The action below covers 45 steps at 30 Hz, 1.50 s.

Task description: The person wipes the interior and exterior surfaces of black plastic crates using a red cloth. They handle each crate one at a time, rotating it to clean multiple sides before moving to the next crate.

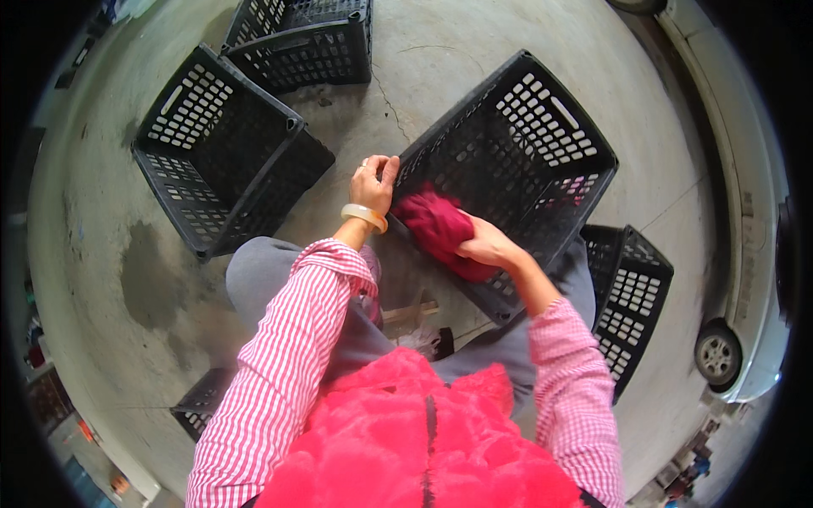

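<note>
Item: a black perforated plastic crate [542,127], tilted on the concrete floor [423,59] directly before a seated person. Its near corner rim is gripped by the left hand [373,182], fingers curled closed over the edge; a pale bangle [365,216] is worn at that wrist. A dark red cloth [436,224], bunched and crumpled, is clamped in the right hand [484,247] and is held over the crate's near rim, partly inside the opening, just beside the left hand. The step in hand is judged to be the passing of the cloth across the rim, the crate being steadied meanwhile; whether the cloth is going in or coming out cannot be told. A firm hold on the rim would be called for by any further move. Also recorded: a second crate [220,152] to the left, a third [305,42] beyond it, a fourth [631,296] at the right, all black, well apart.
</note>
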Motion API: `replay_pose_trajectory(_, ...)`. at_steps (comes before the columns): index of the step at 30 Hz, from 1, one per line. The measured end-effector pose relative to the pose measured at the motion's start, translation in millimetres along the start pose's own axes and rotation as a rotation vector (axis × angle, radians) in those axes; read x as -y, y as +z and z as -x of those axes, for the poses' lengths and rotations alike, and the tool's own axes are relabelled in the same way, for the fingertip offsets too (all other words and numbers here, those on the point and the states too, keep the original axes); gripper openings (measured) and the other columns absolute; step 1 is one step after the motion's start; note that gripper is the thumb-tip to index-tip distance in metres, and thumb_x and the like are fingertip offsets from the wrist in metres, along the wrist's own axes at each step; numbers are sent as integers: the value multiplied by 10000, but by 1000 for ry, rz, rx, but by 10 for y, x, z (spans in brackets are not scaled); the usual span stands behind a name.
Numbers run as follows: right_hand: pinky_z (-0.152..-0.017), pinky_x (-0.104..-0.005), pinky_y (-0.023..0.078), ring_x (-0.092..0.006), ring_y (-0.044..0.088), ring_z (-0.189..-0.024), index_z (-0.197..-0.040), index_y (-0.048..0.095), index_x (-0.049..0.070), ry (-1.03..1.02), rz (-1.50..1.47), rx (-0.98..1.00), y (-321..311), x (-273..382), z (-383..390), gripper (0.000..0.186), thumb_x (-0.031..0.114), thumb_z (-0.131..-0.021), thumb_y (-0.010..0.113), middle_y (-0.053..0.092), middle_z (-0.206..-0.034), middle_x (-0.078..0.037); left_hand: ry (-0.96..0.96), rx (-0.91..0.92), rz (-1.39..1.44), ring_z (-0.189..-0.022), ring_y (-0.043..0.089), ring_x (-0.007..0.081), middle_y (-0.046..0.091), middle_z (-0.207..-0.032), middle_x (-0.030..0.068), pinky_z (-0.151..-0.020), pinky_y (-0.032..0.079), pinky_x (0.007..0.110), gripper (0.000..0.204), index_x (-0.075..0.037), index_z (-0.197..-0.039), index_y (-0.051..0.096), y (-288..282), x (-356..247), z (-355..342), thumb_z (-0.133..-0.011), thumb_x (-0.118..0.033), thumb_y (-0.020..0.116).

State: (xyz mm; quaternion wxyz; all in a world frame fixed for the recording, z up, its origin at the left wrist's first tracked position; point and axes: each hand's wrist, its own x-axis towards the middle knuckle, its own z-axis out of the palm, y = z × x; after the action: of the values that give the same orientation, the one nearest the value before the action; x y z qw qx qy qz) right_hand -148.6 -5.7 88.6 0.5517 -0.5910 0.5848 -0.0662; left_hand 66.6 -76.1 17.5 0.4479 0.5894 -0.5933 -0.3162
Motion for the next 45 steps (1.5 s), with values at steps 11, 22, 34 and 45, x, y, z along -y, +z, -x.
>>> replay_pose_trajectory(11, -849, -450, 389, -290, 508, -1051, -1249, 497, 163, -180, 700, -204, 303, 401, 582, 679, 272, -620, 726, 544, -1063, -128, -92, 90, 135, -976, 572, 355, 627, -1016, 160, -825, 435, 378, 448, -83, -1031, 600, 102, 358, -102, -951, -464, 378)
replay_pose_trajectory(22, -921, -419, 384, -314, 479, -1101, -1316, 439, 118, -238, 586, -272, 422, 327, 429, 704, 150, -643, 645, 512, -1147, -161, -127, 288, 172, -1095, 534, 261, 559, -1170, 172, -942, 392, 331, 606, -65, -1283, 446, 17, 364, -119, -861, -489, 543)
replay_pose_trajectory(34, -906, -397, 457, -350, 577, -1039, -1260, 516, 94, 384, 707, 164, -253, -415, -204, 573, 175, -692, 514, 611, -1076, -229, -66, 97, 146, -936, 608, 262, 639, -955, 106, -849, 458, 348, 423, -67, -1123, 549, 15, 87, -10, -712, -105, 645)
replay_pose_trajectory(45, -772, -407, 521, -335, 634, -916, -961, 671, 41, 560, 1167, 513, -1253, -1515, -1137, 316, 216, -712, 584, 649, -985, -191, -101, 93, 132, -885, 622, 214, 634, -913, 99, -831, 450, 282, 340, -42, -1057, 578, -85, -137, -33, -726, 23, 610)
